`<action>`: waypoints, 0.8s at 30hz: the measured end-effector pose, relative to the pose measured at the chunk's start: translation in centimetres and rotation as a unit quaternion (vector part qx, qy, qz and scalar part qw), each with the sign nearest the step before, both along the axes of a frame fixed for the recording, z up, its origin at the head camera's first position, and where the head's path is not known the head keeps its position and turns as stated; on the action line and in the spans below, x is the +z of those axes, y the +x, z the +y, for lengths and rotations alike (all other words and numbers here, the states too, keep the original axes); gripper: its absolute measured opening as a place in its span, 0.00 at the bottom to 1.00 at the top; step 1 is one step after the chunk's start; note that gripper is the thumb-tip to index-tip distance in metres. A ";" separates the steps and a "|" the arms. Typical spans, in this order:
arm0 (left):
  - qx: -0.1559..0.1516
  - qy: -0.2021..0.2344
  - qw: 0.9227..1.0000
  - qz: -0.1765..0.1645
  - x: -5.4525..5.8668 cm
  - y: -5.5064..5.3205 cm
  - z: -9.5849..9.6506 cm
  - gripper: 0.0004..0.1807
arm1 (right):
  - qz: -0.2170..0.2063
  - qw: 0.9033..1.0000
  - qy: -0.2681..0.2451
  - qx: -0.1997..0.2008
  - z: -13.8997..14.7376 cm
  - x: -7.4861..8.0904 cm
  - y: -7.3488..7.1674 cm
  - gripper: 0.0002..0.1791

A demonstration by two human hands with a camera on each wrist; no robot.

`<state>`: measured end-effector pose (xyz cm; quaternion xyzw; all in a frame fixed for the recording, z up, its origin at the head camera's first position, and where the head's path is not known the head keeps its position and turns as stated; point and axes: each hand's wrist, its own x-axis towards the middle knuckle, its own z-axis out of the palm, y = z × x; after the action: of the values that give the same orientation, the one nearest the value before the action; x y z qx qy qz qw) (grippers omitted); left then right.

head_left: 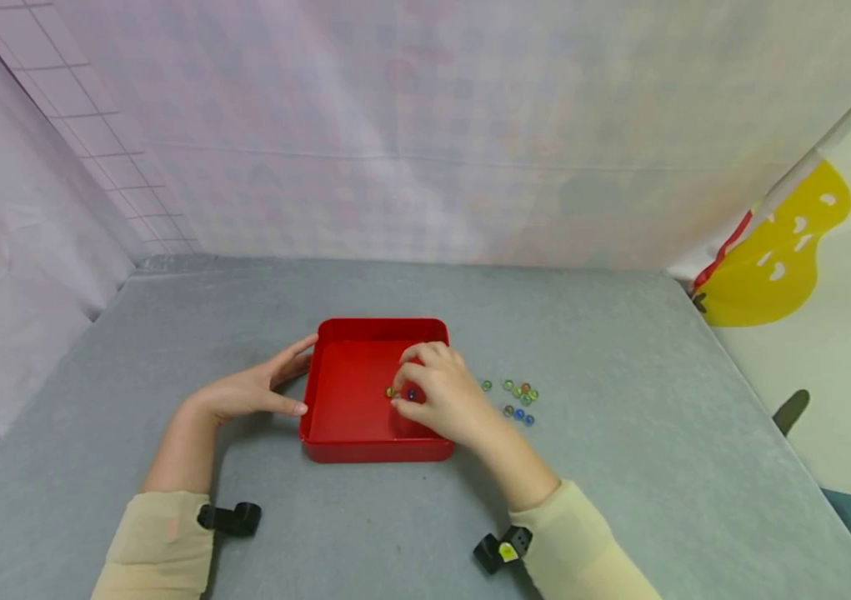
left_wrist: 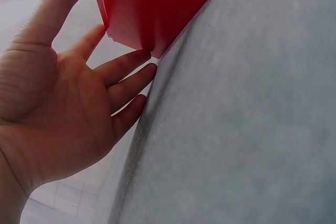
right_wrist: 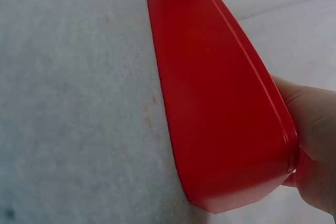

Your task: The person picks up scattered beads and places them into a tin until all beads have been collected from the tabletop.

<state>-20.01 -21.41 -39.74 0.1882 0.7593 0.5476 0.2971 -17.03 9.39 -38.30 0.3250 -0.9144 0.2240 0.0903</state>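
A shallow red tray rests on the grey cloth. My left hand touches its left wall with spread fingers, the thumb near the front corner; the left wrist view shows the palm and fingertips against the red side. My right hand reaches over the right wall into the tray, fingers bent downward and a gap between thumb and fingertips. A yellowish marble lies by those fingertips, and a dark blue marble shows through the gap. In the right wrist view the tray wall hides the fingertips.
To the right of the tray, several green and orange glass marbles lie in a loose cluster, with blue marbles just nearer. One green marble sits apart, close to the right hand. Pale curtains bound the table's back and sides.
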 end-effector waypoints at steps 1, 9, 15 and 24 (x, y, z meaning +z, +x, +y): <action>0.000 0.000 1.000 0.000 0.0 0.0 0.0 0.54 | 0.002 1.000 0.002 0.000 0.0 0.0 0.0 0.05; 0.002 0.000 1.000 -0.001 0.1 0.1 0.0 0.54 | 0.009 1.000 0.013 0.003 -0.1 -0.2 -0.1 0.05; 0.005 -0.002 1.000 -0.002 0.1 0.1 0.1 0.54 | -0.001 1.000 0.014 0.005 0.1 -0.3 -0.1 0.06; 0.004 -0.003 1.000 -0.001 0.0 0.1 0.0 0.54 | -0.007 1.000 0.008 0.002 0.3 -0.2 0.2 0.08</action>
<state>-19.96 -21.39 -39.70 0.1837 0.7615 0.5464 0.2964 -16.87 9.72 -38.46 0.3263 -0.9161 0.2189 0.0802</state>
